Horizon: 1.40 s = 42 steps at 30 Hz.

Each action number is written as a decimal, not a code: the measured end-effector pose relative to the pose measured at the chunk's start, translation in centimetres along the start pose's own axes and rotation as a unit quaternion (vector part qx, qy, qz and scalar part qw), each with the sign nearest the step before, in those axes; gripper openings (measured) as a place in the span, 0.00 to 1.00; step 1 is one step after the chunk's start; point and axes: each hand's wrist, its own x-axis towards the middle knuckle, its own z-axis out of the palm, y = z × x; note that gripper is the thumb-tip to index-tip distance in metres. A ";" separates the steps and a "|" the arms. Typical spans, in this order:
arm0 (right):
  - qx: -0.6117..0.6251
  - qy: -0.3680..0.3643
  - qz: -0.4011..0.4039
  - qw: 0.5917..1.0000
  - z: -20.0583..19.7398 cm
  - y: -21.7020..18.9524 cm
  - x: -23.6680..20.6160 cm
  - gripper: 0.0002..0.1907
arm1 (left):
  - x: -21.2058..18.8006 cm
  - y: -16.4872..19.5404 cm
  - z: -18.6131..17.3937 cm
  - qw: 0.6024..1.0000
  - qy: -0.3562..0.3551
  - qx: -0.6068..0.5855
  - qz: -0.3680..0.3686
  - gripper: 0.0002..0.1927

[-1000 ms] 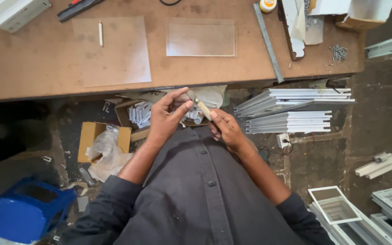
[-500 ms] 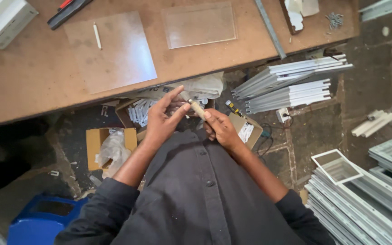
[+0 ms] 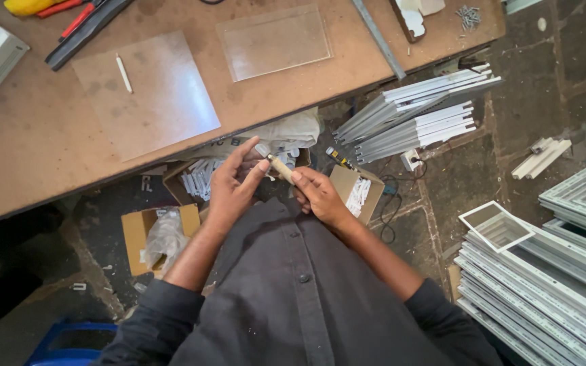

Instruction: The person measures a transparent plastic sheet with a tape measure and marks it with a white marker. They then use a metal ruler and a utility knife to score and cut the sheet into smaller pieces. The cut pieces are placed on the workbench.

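Brown workbench [image 3: 28, 163] is stretching across the far side, with clear sheets [image 3: 147, 95] lying on it and cardboard boxes [image 3: 145, 230] sitting underneath. Both hands are meeting just below its near edge: the right hand [image 3: 320, 198] is gripping a small wooden-handled tool [image 3: 281, 168], while the left hand [image 3: 233, 184] is pinching its tip. A slip could be jabbing the left fingers, or dropping the tool among the boxes.

Head-worn view, steeply down, close.
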 end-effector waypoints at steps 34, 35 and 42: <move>-0.020 0.036 -0.020 0.999 -1.1 2.2 -1.4 0.18 | 0.4 -1.3 1.1 0.998 -0.042 0.017 -0.031 0.24; -0.020 0.035 -0.015 0.999 -1.2 2.3 -1.4 0.17 | 0.5 -1.3 1.2 0.998 -0.046 0.012 -0.033 0.23; -0.006 0.065 0.003 0.998 -1.7 3.0 -2.1 0.17 | 0.7 -0.8 1.9 0.997 -0.063 0.020 -0.046 0.22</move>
